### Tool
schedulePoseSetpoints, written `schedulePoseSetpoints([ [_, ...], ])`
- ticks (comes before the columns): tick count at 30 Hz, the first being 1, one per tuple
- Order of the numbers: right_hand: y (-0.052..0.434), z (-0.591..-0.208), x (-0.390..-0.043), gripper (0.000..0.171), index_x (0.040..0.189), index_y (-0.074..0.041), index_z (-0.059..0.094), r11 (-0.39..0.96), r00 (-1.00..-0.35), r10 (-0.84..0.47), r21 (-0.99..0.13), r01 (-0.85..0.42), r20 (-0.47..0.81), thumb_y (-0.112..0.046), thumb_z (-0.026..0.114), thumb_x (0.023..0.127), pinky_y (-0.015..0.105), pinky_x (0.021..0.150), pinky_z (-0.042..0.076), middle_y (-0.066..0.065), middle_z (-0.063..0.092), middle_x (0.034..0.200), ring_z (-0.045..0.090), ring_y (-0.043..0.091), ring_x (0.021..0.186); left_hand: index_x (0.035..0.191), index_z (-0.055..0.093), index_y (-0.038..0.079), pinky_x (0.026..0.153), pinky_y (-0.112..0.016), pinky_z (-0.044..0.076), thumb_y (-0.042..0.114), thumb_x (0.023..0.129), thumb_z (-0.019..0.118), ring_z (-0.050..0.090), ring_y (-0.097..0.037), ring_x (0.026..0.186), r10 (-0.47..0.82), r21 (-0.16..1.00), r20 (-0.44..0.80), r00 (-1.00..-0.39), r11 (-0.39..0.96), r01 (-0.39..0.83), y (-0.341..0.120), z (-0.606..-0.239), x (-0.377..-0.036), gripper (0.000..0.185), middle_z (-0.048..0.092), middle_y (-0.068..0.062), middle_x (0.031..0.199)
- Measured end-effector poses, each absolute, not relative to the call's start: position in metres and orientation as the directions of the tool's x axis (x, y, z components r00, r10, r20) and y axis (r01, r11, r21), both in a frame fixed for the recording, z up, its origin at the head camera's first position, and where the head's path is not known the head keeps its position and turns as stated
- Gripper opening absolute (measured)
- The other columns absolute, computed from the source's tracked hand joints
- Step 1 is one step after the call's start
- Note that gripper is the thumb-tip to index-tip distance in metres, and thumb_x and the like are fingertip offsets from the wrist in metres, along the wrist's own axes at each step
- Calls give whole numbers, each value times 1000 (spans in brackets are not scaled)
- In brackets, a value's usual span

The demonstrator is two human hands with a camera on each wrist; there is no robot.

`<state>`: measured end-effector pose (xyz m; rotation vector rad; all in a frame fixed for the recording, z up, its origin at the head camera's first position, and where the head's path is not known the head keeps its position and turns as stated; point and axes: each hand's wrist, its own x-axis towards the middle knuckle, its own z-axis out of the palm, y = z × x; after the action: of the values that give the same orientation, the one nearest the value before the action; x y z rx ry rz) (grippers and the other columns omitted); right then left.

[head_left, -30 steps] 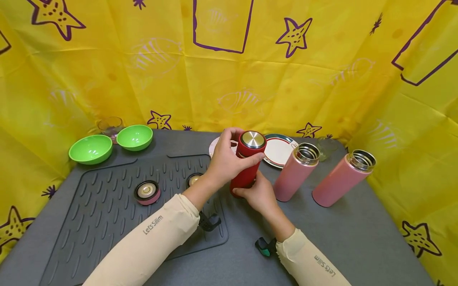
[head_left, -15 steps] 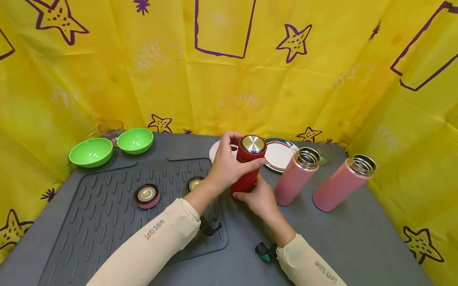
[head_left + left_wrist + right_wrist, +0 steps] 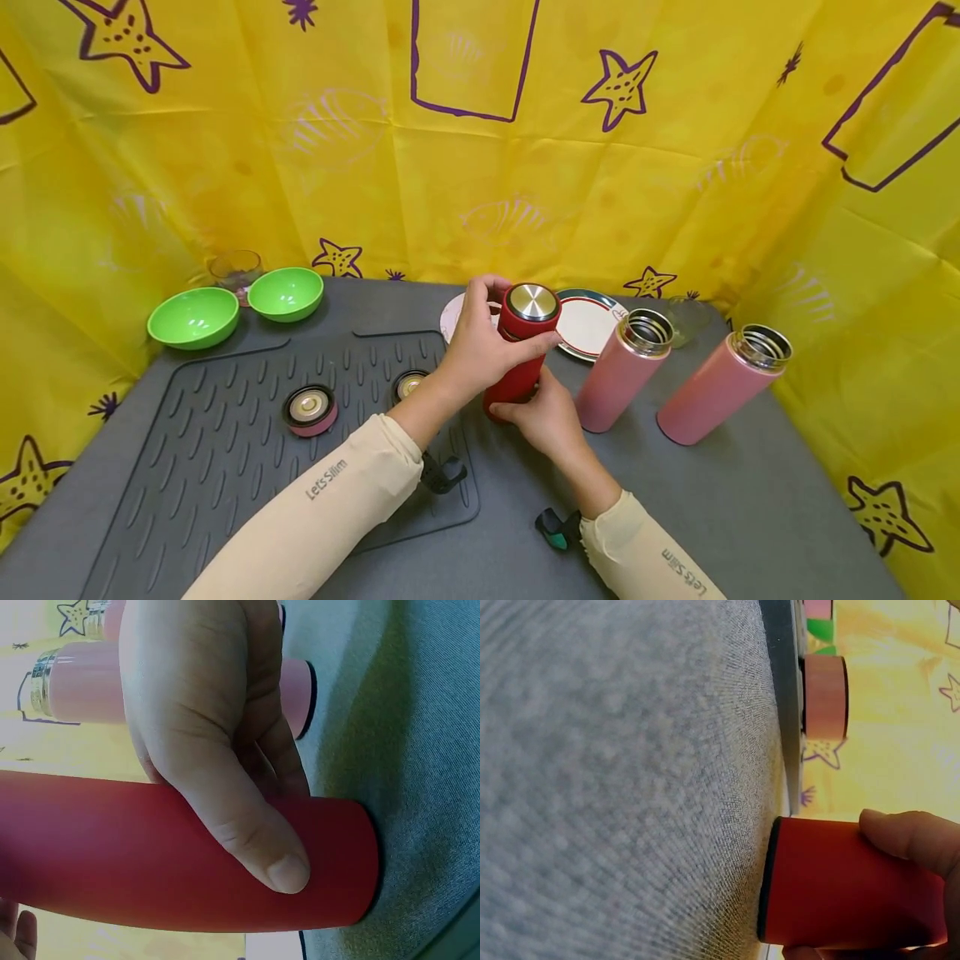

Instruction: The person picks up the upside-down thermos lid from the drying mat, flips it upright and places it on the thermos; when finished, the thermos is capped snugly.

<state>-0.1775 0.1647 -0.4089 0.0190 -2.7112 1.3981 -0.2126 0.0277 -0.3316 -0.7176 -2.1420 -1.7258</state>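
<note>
Little has shifted in the last second: your red flask [image 3: 519,354] stands where it stood, upright on the grey bench [image 3: 735,492] just past the ribbed mat [image 3: 225,450], and its steel-topped cap [image 3: 532,304] sits at the same height, so any turning has been slight. Your left hand [image 3: 480,346] curls round the cap and neck; your right hand [image 3: 546,414] grips the body low down, thumb pressed to the red wall. Beside it to the right stand two pink flasks [image 3: 621,371] with open mouths, their caps [image 3: 310,409] lying on the mat; plates [image 3: 588,321] and green bowls [image 3: 193,317] sit behind.
</note>
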Motion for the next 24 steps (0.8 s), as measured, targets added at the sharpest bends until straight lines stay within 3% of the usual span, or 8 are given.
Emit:
schedulePoseSetpoints([
  [4, 165, -407, -177, 60, 118, -11, 57, 579, -997, 34, -814, -40, 72, -23, 89, 69, 39, 78, 54, 2, 67, 106, 63, 21, 90, 129, 46, 10, 91, -37, 45, 29, 76, 81, 49, -14, 108, 187, 798, 557, -809, 150, 584, 27, -334, -215, 67, 54, 0, 117],
  [8, 165, -407, -177, 60, 119, -10, 57, 585, -997, 35, -810, -34, 67, -23, 89, 70, 40, 78, 54, 3, 66, 106, 63, 22, 91, 136, 46, 10, 91, -38, 45, 31, 77, 75, 48, -14, 110, 226, 793, 562, -795, 124, 596, 25, -336, -216, 68, 54, -1, 122],
  [13, 166, -407, -176, 63, 122, -11, 57, 584, -996, 35, -810, -49, 85, -23, 90, 69, 40, 82, 53, 2, 66, 109, 62, 22, 95, 132, 38, 13, 88, -35, 48, 38, 73, 84, 48, -14, 108, 199, 831, 509, -837, 139, 539, 31, -334, -212, 80, 46, 2, 121],
  [17, 167, -408, -176, 62, 122, -12, 57, 582, -995, 31, -811, -57, 93, -23, 89, 69, 40, 81, 53, 2, 66, 108, 62, 21, 94, 125, 40, 11, 87, -33, 49, 34, 71, 87, 50, -14, 105, 172, 821, 518, -838, 178, 543, 35, -332, -213, 75, 48, 0, 115],
  [20, 167, -408, -177, 62, 121, -11, 57, 592, -995, 24, -803, -60, 92, -24, 89, 69, 40, 81, 53, 2, 66, 108, 62, 21, 94, 127, 47, 9, 88, -33, 48, 28, 75, 81, 50, -12, 106, 196, 801, 537, -820, 185, 569, 31, -332, -215, 65, 54, -1, 115],
  [24, 166, -408, -177, 64, 122, -11, 56, 603, -996, 25, -796, -53, 85, -25, 89, 69, 41, 82, 53, 3, 66, 109, 62, 22, 95, 135, 49, 10, 88, -34, 48, 26, 77, 75, 50, -13, 109, 245, 802, 534, -809, 155, 577, 26, -332, -215, 66, 56, -1, 118],
])
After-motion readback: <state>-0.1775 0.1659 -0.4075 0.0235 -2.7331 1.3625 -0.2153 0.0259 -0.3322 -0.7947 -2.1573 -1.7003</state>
